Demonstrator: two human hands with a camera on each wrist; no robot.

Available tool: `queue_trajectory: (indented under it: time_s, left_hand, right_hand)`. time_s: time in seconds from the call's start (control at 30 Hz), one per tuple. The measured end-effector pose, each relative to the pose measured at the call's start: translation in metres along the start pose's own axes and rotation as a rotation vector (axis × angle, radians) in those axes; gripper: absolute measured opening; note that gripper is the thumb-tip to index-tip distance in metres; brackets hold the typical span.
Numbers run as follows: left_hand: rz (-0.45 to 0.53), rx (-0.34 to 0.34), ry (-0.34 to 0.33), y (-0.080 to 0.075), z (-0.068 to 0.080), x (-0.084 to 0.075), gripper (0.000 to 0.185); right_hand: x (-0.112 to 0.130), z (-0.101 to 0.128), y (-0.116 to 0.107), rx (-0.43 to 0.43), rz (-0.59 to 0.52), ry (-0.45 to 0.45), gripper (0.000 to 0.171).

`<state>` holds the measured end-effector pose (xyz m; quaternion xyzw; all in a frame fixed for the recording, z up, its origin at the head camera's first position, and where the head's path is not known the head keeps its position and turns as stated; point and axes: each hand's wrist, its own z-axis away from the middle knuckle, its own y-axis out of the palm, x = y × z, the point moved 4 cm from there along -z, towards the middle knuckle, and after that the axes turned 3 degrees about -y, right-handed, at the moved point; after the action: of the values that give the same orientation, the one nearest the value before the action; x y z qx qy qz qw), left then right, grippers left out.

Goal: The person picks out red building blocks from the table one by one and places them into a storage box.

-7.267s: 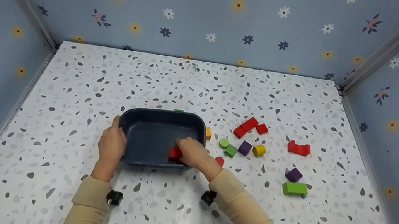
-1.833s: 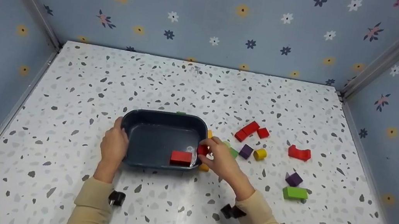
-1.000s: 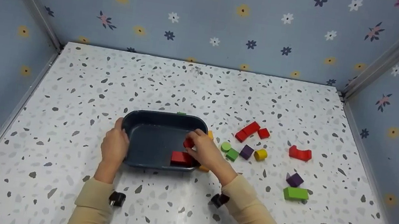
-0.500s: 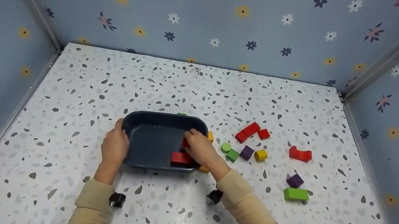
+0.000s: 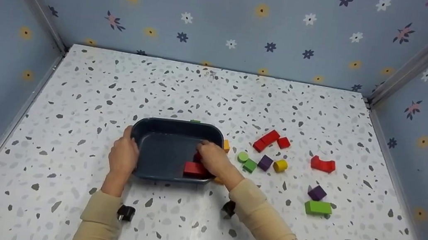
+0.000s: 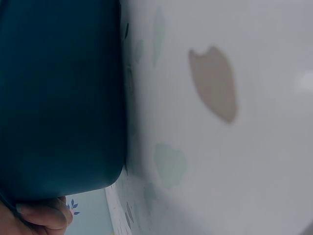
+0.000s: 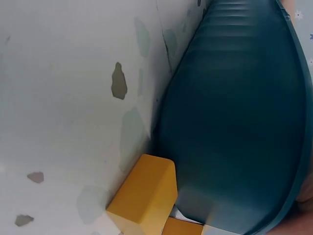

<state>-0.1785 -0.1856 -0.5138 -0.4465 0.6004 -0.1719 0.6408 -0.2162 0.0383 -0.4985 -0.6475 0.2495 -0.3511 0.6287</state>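
Observation:
A dark blue rectangular tray point(image 5: 163, 154) stands on the speckled table. My left hand point(image 5: 123, 155) grips its left side; in the left wrist view curled fingers point(image 6: 49, 215) show at the rim. My right hand point(image 5: 214, 160) reaches over the right wall into the tray, its fingers pinching a small round red block point(image 5: 198, 156), mostly hidden beneath them. Just in front of it, a red rectangular block point(image 5: 194, 169) lies in the tray's near right corner. In the right wrist view an orange block point(image 7: 146, 193) sits against the tray's outer wall.
Right of the tray lie green blocks point(image 5: 250, 165), a purple cube point(image 5: 265, 163), a yellow cylinder point(image 5: 280, 165) and red blocks point(image 5: 270, 138). Farther right are a red arch point(image 5: 323, 164), a purple block point(image 5: 317, 192) and a long green block point(image 5: 318, 208). A green block point(image 5: 195, 121) peeks out behind the tray.
The red rectangular block has been let go in the tray. My right hand has picked up the round red block beside the tray and lowered it inside. My left hand stays put.

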Motion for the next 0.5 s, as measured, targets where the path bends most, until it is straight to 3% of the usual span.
queue_trajectory:
  time_s: [0.5]
  left_hand:
    - [0.022, -0.001, 0.009, -0.0003, 0.0008, -0.0002, 0.035]
  right_hand:
    - [-0.0007, -0.0023, 0.0027, 0.052, 0.002, 0.007, 0.015]
